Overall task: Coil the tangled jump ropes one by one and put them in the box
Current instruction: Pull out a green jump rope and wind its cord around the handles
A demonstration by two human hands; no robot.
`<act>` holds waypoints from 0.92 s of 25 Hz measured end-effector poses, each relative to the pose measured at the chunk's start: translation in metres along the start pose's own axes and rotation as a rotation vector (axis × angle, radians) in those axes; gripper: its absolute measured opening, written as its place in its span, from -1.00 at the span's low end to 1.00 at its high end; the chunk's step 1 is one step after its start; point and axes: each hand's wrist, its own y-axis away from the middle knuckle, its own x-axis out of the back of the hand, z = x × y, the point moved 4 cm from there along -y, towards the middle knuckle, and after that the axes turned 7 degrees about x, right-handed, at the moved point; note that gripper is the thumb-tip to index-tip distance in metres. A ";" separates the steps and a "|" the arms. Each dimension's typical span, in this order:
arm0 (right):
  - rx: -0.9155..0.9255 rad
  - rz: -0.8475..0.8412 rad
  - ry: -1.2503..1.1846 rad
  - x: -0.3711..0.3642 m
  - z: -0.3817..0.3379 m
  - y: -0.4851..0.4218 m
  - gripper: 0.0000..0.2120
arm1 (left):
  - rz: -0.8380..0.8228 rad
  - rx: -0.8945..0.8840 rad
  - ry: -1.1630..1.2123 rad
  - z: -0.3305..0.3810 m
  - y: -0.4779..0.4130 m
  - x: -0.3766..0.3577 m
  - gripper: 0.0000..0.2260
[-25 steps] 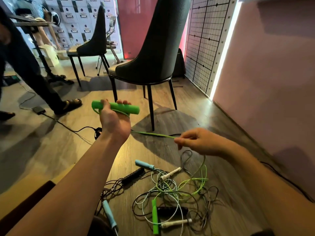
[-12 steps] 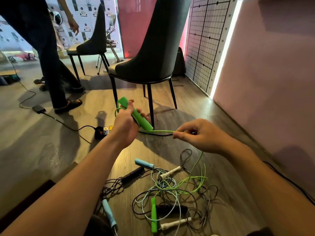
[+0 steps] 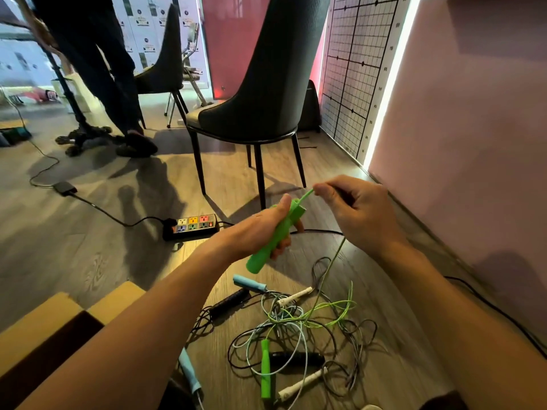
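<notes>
Nearest, the tangle (image 3: 296,329) of jump ropes lies on the floor, with the cardboard box (image 3: 41,318) left of it. Above the tangle, the left hand (image 3: 260,232) grips a green handle (image 3: 275,235) while the right hand (image 3: 355,214) pinches its green cord (image 3: 306,194). Beyond the tangle stands a dark chair (image 3: 266,99).

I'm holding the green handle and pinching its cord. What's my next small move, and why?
Probably slide your right hand down the green cord and bring a loop back to the green handle in your left hand: most of it trails into the tangle below, uncoiled.
</notes>
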 end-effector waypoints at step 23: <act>-0.631 -0.723 -0.243 -0.033 0.033 0.027 -0.58 | 0.686 -0.336 1.737 -0.027 0.004 0.091 -0.76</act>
